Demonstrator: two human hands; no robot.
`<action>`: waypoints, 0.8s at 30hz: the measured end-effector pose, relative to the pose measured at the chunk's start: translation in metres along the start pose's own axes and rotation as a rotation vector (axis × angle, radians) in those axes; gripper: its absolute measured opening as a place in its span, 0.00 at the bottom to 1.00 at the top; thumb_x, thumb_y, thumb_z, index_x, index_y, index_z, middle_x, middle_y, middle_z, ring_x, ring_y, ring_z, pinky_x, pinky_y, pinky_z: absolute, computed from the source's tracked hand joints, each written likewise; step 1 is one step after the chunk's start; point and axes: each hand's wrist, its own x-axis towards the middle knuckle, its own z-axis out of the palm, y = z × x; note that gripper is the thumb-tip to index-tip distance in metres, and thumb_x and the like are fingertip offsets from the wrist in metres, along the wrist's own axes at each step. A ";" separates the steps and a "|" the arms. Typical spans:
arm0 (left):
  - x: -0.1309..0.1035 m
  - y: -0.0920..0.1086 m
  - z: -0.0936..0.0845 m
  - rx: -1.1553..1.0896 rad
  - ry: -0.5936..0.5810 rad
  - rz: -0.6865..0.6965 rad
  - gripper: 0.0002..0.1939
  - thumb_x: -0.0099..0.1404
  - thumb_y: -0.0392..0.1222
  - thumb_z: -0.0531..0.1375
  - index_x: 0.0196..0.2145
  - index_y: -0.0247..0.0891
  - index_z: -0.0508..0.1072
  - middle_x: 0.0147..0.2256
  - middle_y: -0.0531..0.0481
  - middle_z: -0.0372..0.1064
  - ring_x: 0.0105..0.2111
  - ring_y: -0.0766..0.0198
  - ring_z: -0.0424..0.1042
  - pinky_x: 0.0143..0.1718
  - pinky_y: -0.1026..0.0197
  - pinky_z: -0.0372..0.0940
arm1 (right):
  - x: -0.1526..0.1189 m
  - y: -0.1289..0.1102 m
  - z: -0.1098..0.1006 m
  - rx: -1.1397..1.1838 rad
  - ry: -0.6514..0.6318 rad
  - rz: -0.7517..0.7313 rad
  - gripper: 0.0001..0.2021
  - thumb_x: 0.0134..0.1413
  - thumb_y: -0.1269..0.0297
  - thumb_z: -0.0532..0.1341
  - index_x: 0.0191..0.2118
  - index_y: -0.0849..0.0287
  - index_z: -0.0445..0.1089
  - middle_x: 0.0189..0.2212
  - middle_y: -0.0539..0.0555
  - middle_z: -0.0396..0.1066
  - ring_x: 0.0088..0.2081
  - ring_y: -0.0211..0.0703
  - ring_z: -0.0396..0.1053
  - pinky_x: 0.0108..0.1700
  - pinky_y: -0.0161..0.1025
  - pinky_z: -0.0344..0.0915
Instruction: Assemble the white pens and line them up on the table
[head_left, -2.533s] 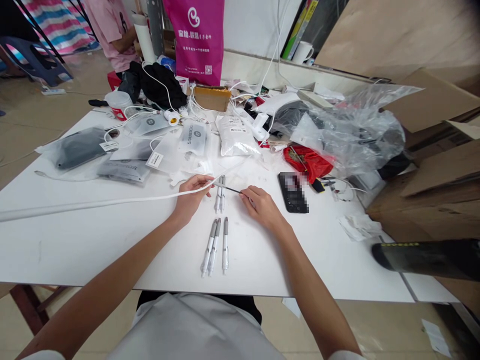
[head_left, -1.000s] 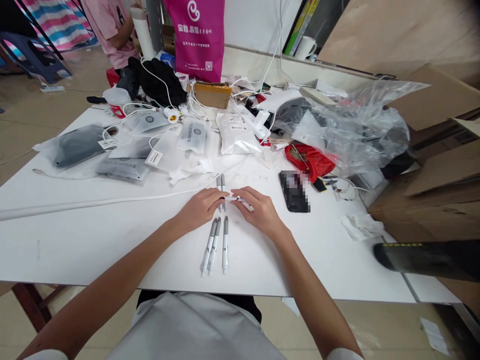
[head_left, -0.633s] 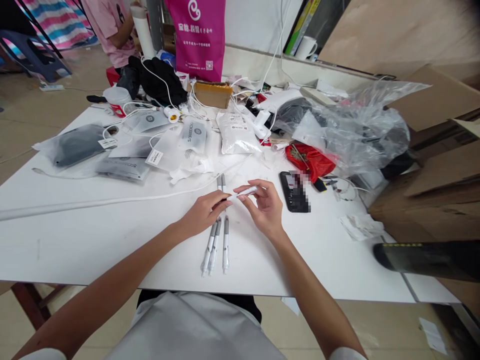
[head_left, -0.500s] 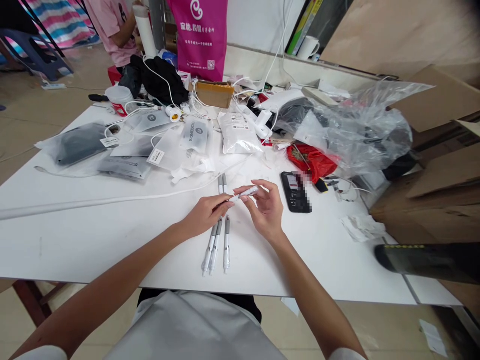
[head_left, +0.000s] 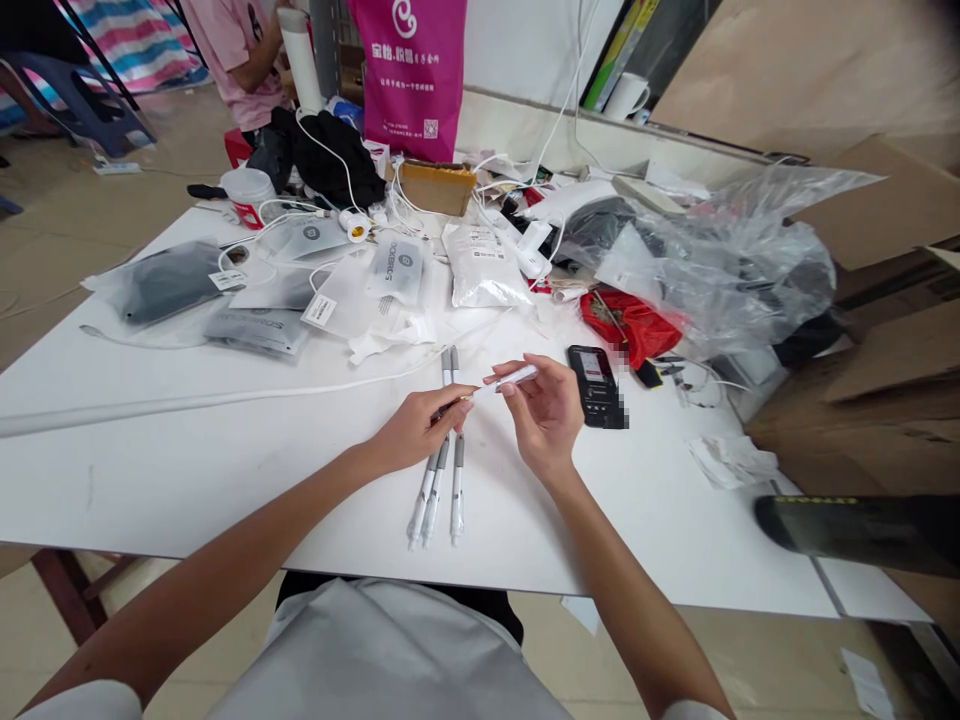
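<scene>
Above the middle of the tabletop (head_left: 187, 480), the right hand (head_left: 553, 412) held a white pen barrel (head_left: 519, 377) between thumb and fingers, while the left hand (head_left: 414, 430) pinched a slim part at its left end. Three grey-gripped pens (head_left: 458, 490) lay toward the near edge; a smartphone (head_left: 595, 385) lay right of the right hand.

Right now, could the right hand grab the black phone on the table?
Probably yes: the black phone lies on the table just beside the right hand, and nothing seems to block the way. But the hand's fingers hold a white pen barrel, so it might need to put that down first.
</scene>
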 end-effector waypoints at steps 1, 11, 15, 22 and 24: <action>0.000 0.000 0.000 0.002 -0.002 -0.004 0.22 0.81 0.55 0.53 0.61 0.42 0.76 0.29 0.53 0.72 0.23 0.67 0.62 0.28 0.63 0.60 | 0.000 0.000 0.000 0.002 0.006 -0.004 0.17 0.73 0.61 0.63 0.61 0.45 0.63 0.48 0.56 0.78 0.47 0.50 0.82 0.49 0.55 0.82; 0.002 -0.002 0.001 0.031 0.059 0.022 0.22 0.78 0.56 0.57 0.54 0.40 0.82 0.34 0.49 0.76 0.28 0.64 0.66 0.33 0.61 0.63 | 0.000 0.000 0.000 -0.012 0.034 0.005 0.18 0.72 0.61 0.64 0.62 0.46 0.64 0.48 0.56 0.77 0.47 0.50 0.82 0.49 0.55 0.82; 0.002 -0.001 0.001 -0.004 0.065 0.012 0.22 0.79 0.56 0.57 0.55 0.40 0.83 0.31 0.51 0.74 0.26 0.65 0.64 0.31 0.62 0.61 | 0.001 -0.002 0.000 0.023 0.052 -0.016 0.18 0.72 0.62 0.64 0.62 0.45 0.65 0.48 0.56 0.77 0.46 0.51 0.83 0.49 0.55 0.82; 0.002 -0.001 0.001 -0.020 0.095 -0.003 0.22 0.78 0.56 0.59 0.55 0.39 0.83 0.32 0.50 0.76 0.27 0.68 0.64 0.30 0.64 0.61 | 0.004 0.000 -0.001 0.046 0.081 -0.068 0.18 0.69 0.66 0.67 0.61 0.49 0.68 0.46 0.55 0.78 0.44 0.47 0.83 0.45 0.49 0.82; 0.002 -0.001 0.002 -0.019 0.108 0.002 0.21 0.77 0.56 0.60 0.52 0.39 0.84 0.34 0.49 0.78 0.27 0.68 0.64 0.31 0.64 0.61 | 0.003 0.001 0.000 0.057 0.072 -0.051 0.19 0.69 0.66 0.67 0.61 0.49 0.68 0.46 0.55 0.78 0.44 0.47 0.83 0.46 0.49 0.82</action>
